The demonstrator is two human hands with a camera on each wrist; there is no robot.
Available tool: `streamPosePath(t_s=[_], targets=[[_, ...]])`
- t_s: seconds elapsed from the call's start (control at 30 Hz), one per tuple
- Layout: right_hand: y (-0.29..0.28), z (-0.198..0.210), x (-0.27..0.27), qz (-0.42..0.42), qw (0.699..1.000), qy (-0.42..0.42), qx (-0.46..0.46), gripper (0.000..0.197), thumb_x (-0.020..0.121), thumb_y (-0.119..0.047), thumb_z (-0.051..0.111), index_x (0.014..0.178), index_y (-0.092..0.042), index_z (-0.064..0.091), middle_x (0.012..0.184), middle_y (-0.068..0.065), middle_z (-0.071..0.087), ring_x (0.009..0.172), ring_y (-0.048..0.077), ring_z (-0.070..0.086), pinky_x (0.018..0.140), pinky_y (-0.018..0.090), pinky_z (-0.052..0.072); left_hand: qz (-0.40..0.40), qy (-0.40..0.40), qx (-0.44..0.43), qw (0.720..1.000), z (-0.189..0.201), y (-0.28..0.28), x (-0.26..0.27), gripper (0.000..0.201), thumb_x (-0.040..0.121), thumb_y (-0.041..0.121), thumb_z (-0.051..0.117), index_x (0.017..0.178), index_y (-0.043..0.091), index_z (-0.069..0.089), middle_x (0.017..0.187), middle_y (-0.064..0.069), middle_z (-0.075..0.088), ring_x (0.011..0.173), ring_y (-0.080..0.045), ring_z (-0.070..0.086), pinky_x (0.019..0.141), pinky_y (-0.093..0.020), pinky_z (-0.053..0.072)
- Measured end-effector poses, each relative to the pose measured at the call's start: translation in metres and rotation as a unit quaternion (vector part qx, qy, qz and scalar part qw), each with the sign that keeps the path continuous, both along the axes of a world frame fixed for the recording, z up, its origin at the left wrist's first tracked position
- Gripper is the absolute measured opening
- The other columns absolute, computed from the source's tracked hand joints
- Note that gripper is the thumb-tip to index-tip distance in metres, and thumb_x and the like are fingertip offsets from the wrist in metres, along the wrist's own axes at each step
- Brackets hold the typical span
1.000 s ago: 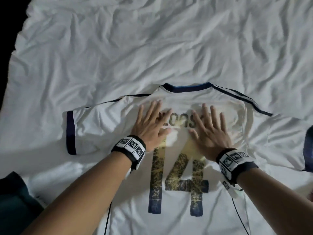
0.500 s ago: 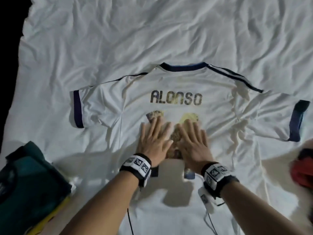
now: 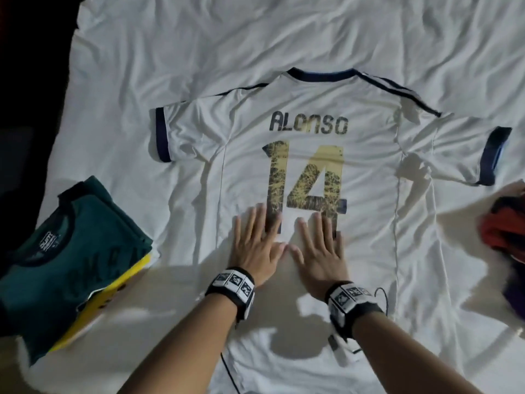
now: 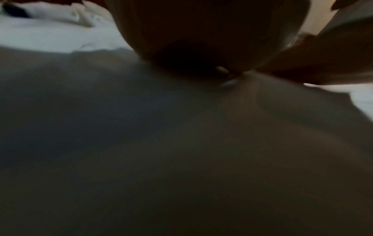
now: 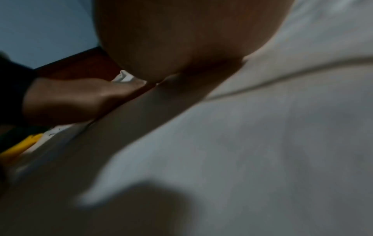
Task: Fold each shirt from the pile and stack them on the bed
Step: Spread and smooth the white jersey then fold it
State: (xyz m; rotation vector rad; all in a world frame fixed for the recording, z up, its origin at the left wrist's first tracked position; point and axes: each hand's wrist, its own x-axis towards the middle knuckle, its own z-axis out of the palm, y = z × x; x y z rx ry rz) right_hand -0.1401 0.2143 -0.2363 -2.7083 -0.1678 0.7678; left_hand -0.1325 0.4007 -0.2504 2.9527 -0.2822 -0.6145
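Observation:
A white jersey (image 3: pixel 369 223) with navy trim, the name ALONSO and a gold 14 lies flat, back up, on the bed, sleeves spread. My left hand (image 3: pixel 257 240) and right hand (image 3: pixel 319 245) press flat on it side by side, fingers straight, just below the number. A folded stack, dark green shirt (image 3: pixel 68 268) over a yellow one (image 3: pixel 133 274), sits at the left. A heap of red and purple clothes (image 3: pixel 505 237) shows at the right edge. Both wrist views are dark and blurred, showing only palm and white cloth (image 5: pixel 262 143).
The white crumpled bedsheet (image 3: pixel 255 38) stretches far beyond the jersey's collar. The bed's left edge (image 3: pixel 68 81) drops into darkness. A thin cable (image 3: pixel 380 294) trails from the right wristband over the jersey.
Both hands have slid down the jersey toward me, from the name over the number to below it, smoothing the cloth. The view shifted, bringing the green stack and the red heap into sight.

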Motion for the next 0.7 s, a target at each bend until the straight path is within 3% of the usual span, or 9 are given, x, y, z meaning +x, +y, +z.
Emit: streamPosePath(t_s=[0.1, 0.23, 0.33, 0.37, 0.43, 0.53, 0.6, 0.7], targets=[[-0.027, -0.009, -0.029, -0.047, 0.998, 0.024, -0.044, 0.067, 0.102, -0.067, 0.005, 0.155, -0.040, -0.025, 0.162, -0.003, -0.036, 0.150, 0.021, -0.033, 0.124, 0.049, -0.015, 0.067, -0.013, 0.042, 0.997, -0.016, 0.041, -0.030, 0.072, 0.101, 0.062, 0.011, 0.161, 0.033, -0.016, 0.168, -0.003, -0.027, 0.156, -0.025, -0.021, 0.126, -0.055, -0.002], [-0.099, -0.008, -0.051, -0.105, 0.989, 0.019, -0.105, 0.070, 0.100, -0.071, 0.005, 0.157, -0.041, -0.022, 0.163, -0.004, -0.034, 0.153, 0.022, -0.026, 0.124, 0.050, -0.015, 0.122, -0.040, 0.073, 0.989, -0.017, 0.105, -0.054, 0.071, 0.103, 0.059, 0.016, 0.165, 0.027, -0.001, 0.171, -0.005, -0.013, 0.159, -0.028, -0.008, 0.125, -0.060, 0.002], [-0.110, -0.003, -0.065, -0.192, 0.971, 0.013, -0.141, 0.072, 0.099, -0.066, 0.002, 0.161, -0.032, -0.013, 0.165, 0.004, -0.030, 0.153, 0.025, -0.027, 0.123, 0.054, -0.011, 0.164, -0.075, 0.044, 0.983, -0.008, 0.096, -0.069, 0.075, 0.102, 0.052, 0.029, 0.165, 0.017, 0.008, 0.171, -0.016, -0.004, 0.158, -0.035, -0.003, 0.123, -0.065, 0.005], [-0.101, 0.000, -0.069, -0.204, 0.969, 0.003, -0.136, 0.074, 0.099, -0.064, 0.001, 0.162, -0.028, -0.009, 0.166, 0.009, -0.025, 0.153, 0.027, -0.025, 0.123, 0.054, -0.010, 0.152, -0.088, 0.030, 0.984, -0.004, 0.081, -0.073, 0.075, 0.102, 0.051, 0.031, 0.165, 0.016, 0.009, 0.171, -0.019, -0.003, 0.158, -0.037, -0.002, 0.123, -0.065, 0.003], [-0.071, 0.003, -0.077, -0.149, 0.983, -0.028, -0.107, 0.072, 0.101, -0.061, 0.004, 0.163, -0.025, -0.004, 0.168, 0.011, -0.018, 0.155, 0.029, -0.020, 0.125, 0.053, -0.010, 0.081, -0.085, -0.015, 0.993, 0.002, 0.042, -0.085, 0.075, 0.102, 0.053, 0.029, 0.165, 0.021, 0.002, 0.170, -0.018, -0.009, 0.158, -0.036, -0.008, 0.124, -0.064, -0.001], [-0.035, -0.002, -0.096, -0.032, 0.998, -0.040, -0.044, 0.066, 0.104, -0.060, 0.010, 0.161, -0.036, -0.012, 0.168, 0.005, -0.022, 0.154, 0.024, -0.023, 0.124, 0.049, -0.014, -0.006, -0.052, -0.034, 0.998, -0.005, 0.003, -0.109, 0.075, 0.102, 0.054, 0.030, 0.164, 0.030, -0.004, 0.171, -0.014, -0.012, 0.158, -0.033, -0.010, 0.123, -0.066, 0.007], [-0.040, -0.005, -0.105, -0.060, 0.997, -0.014, -0.051, 0.067, 0.102, -0.064, 0.008, 0.159, -0.039, -0.018, 0.166, 0.001, -0.027, 0.153, 0.022, -0.027, 0.124, 0.050, -0.014, 0.014, -0.054, -0.015, 0.998, -0.013, 0.007, -0.117, 0.076, 0.101, 0.055, 0.033, 0.164, 0.032, -0.001, 0.171, -0.013, -0.008, 0.158, -0.033, -0.006, 0.123, -0.064, 0.011], [-0.077, -0.007, -0.114, -0.121, 0.989, -0.028, -0.085, 0.069, 0.100, -0.068, 0.007, 0.159, -0.040, -0.016, 0.167, -0.003, -0.025, 0.154, 0.019, -0.025, 0.124, 0.049, -0.015, 0.043, -0.043, 0.008, 0.998, -0.014, 0.028, -0.121, 0.073, 0.102, 0.058, 0.027, 0.164, 0.032, -0.001, 0.172, -0.011, -0.010, 0.158, -0.033, -0.009, 0.124, -0.063, 0.006]])
